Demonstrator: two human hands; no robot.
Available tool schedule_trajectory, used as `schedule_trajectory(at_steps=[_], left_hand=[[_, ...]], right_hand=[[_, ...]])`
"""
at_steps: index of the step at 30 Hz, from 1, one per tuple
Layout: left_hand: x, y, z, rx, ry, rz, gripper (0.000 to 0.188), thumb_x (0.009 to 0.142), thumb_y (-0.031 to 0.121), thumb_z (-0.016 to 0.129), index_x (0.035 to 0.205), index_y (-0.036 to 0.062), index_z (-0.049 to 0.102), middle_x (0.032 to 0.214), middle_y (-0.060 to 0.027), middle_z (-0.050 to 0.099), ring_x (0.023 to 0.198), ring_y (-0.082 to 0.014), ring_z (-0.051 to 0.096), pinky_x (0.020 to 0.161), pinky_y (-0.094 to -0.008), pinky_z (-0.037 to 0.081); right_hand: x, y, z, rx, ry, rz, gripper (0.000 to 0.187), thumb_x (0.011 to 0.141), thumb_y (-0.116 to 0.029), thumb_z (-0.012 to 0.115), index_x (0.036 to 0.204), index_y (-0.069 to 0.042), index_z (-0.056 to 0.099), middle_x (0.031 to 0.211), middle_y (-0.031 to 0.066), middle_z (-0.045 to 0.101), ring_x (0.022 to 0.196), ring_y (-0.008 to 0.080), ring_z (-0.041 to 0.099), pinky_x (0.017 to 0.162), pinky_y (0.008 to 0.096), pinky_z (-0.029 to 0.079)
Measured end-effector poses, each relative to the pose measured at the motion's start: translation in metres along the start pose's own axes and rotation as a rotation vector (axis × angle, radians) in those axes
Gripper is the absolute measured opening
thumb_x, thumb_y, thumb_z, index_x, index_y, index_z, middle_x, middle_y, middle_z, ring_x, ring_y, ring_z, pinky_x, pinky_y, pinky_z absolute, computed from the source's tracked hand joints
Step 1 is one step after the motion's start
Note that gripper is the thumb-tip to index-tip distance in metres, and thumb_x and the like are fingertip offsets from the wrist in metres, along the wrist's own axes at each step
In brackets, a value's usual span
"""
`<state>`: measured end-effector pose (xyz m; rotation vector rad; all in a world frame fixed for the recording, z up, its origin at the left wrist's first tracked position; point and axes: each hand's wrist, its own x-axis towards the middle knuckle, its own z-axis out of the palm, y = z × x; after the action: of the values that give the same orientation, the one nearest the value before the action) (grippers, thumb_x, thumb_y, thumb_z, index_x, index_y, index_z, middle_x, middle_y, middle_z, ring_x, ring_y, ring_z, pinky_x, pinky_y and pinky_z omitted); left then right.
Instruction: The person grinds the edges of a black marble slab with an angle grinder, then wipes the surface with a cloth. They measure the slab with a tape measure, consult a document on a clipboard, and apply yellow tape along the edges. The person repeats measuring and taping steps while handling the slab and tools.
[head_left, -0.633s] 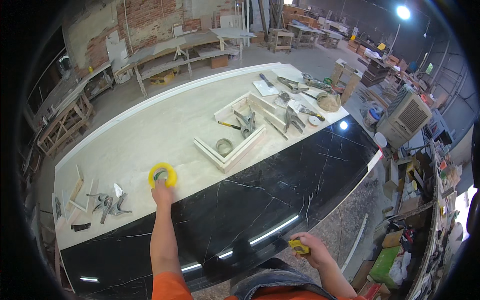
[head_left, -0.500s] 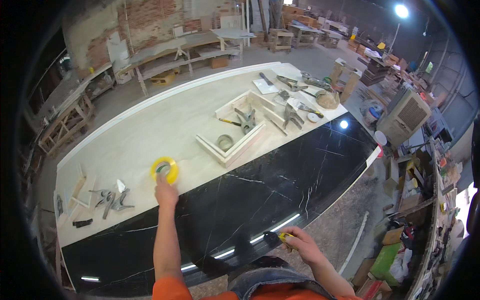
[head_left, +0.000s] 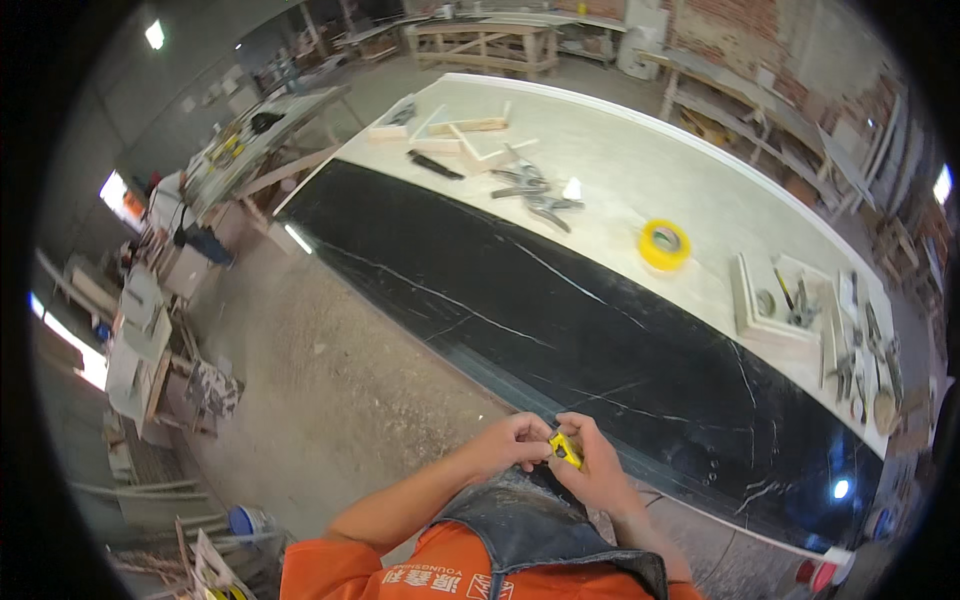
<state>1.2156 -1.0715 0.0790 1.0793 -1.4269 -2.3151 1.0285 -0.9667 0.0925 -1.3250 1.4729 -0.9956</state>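
My right hand holds a small yellow tape measure with dark markings, close to my apron. Against it, my left hand has its fingers curled in a pinch; what they grip is hidden. Both hands are over the near edge of a polished black slab with white veins. Beyond the slab, a roll of yellow tape lies on the cream board, apart from both hands.
Metal spring clamps and a black tool lie on the board at the far left. An L-shaped frame, with clamps and a tape roll inside it, sits at right. A person stands by a bench at far left.
My left hand has let go of the yellow tape roll and come back to meet my right hand. The view has swung left, bringing the floor and another person into sight.
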Motion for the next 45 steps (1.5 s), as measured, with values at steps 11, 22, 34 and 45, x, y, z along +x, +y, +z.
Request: schedule_trajectory(at_steps=[11, 22, 34, 45], left_hand=[[0.005, 0.090, -0.334, -0.520, 0.518, 0.639, 0.005, 0.100, 0.013, 0.060, 0.103, 0.0084, 0.060, 0.087, -0.0071, 0.065, 0.081, -0.0199, 0.068, 0.073, -0.0380, 0.060], [0.006, 0.133, -0.841, -0.925, 1.033, 0.660, 0.013, 0.103, 0.011, 0.057, 0.104, -0.0022, 0.059, 0.094, -0.0132, 0.066, 0.084, -0.0295, 0.067, 0.074, -0.0455, 0.059], [0.050, 0.131, -0.852, -0.744, 0.998, 0.394, 0.020, 0.104, 0.012, 0.054, 0.121, 0.0017, 0.058, 0.110, -0.0110, 0.070, 0.091, -0.0270, 0.069, 0.078, -0.0430, 0.059], [0.055, 0.119, -0.861, -0.752, 1.039, 0.362, 0.019, 0.101, 0.012, 0.056, 0.117, 0.0016, 0.059, 0.107, -0.0108, 0.068, 0.090, -0.0275, 0.068, 0.078, -0.0436, 0.059]], right_hand=[[0.058, 0.055, -0.007, -0.044, -0.146, 0.350, 0.052, 0.082, -0.013, 0.077, 0.131, -0.005, 0.062, 0.110, 0.0087, 0.067, 0.098, 0.0197, 0.064, 0.086, 0.0318, 0.051], [0.135, -0.004, 0.022, -0.107, 0.010, 1.056, 0.016, 0.088, -0.015, 0.079, 0.087, 0.002, 0.078, 0.076, 0.0024, 0.071, 0.070, 0.0102, 0.063, 0.065, 0.0267, 0.048], [0.308, -0.048, 0.154, -0.046, 0.109, 0.856, 0.012, 0.088, -0.006, 0.073, 0.089, 0.004, 0.078, 0.075, 0.0062, 0.072, 0.067, 0.0140, 0.064, 0.064, 0.0279, 0.049], [0.306, -0.053, 0.172, -0.063, 0.132, 0.817, 0.010, 0.087, -0.004, 0.073, 0.088, 0.004, 0.079, 0.074, 0.0066, 0.073, 0.068, 0.0136, 0.066, 0.064, 0.0272, 0.050]])
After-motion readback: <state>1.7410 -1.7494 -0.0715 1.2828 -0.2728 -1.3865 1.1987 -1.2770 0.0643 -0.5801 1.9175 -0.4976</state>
